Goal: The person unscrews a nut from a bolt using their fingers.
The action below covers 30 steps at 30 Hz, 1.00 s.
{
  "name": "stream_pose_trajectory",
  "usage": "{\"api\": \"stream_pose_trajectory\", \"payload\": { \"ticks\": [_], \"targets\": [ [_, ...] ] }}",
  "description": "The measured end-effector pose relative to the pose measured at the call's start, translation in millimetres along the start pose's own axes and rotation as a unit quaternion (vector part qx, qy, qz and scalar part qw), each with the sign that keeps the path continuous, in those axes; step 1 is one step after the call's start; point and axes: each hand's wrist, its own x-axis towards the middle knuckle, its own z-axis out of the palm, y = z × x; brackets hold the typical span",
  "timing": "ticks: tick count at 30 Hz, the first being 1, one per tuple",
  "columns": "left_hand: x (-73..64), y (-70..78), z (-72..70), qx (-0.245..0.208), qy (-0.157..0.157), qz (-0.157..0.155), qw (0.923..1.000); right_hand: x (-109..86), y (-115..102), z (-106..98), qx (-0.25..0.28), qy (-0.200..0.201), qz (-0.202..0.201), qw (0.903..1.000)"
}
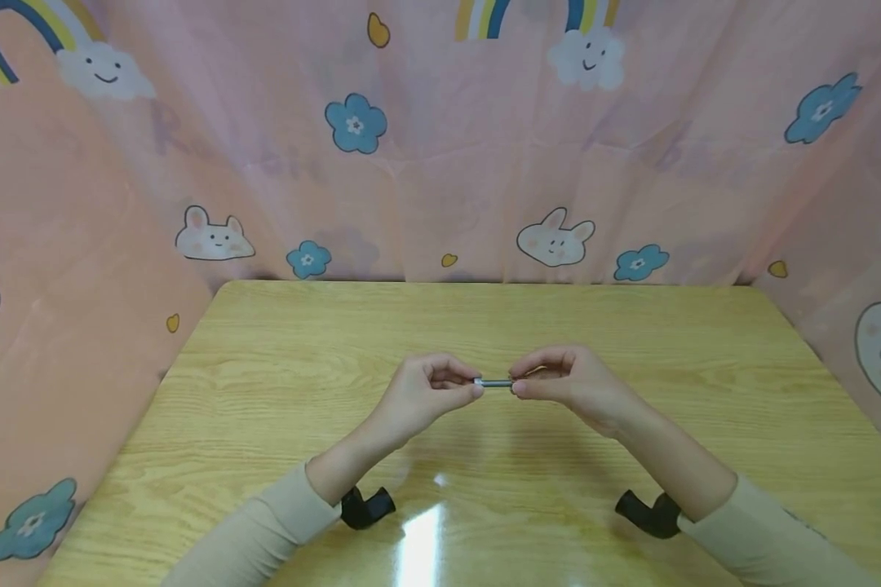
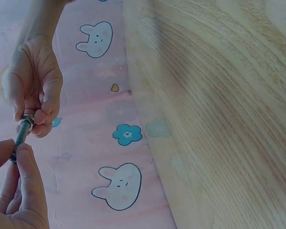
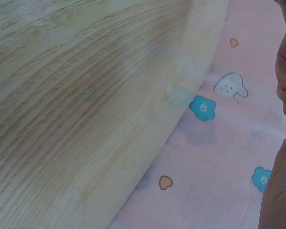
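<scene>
One threaded bolt [image 1: 496, 383] is spanning space between left hand [image 1: 420, 399] and right hand [image 1: 583, 387], above wooden table [image 1: 484, 318]. Left thumb and fingertips are pinching one end, tips nearly together. Right thumb and fingertips are pinching opposite end, at hex metal piece [image 2: 27, 120], likewise nearly closed. Black curved parts [image 1: 367, 509] are protruding beside sleeves [image 1: 282, 509]. Printed curtain [image 1: 440, 196] is hanging beyond table.

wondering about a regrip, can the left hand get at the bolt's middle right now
Likely yes: the left hand pinches one end of the bolt, the right hand the other, and the stretch between them looks uncovered.
</scene>
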Motion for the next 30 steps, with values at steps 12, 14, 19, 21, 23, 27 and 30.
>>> {"api": "stream_pose_trajectory", "payload": {
  "ticks": [12,14,19,21,23,27,30],
  "targets": [
    [-0.8,2.0,0.7,-0.001,0.002,0.007,1.0,0.0,-2.1,1.4,0.015,0.004,0.015,0.9998],
    [-1.2,2.2,0.5,0.001,0.001,0.007,1.0,-0.7,-1.9,1.4,0.012,0.005,0.009,0.9999],
    [-1.7,0.5,0.0,0.005,0.005,-0.004,1.0,-2.0,0.1,1.9,0.003,0.008,0.0,1.0],
    [-1.3,-0.5,0.1,0.004,0.007,-0.006,1.0,-1.2,0.3,1.9,-0.002,0.007,0.004,1.0],
    [-0.5,-1.2,0.2,0.006,0.008,-0.004,0.9999,-0.4,-0.7,1.9,-0.006,0.006,0.014,0.9999],
    [0.4,-1.0,0.1,0.007,0.006,0.002,1.0,1.0,-2.0,1.9,-0.008,0.003,0.03,0.9995],
    [0.4,-0.4,-0.1,0.007,0.003,0.003,1.0,0.8,-1.4,1.8,-0.015,0.012,0.024,0.9995]
  ]
}}
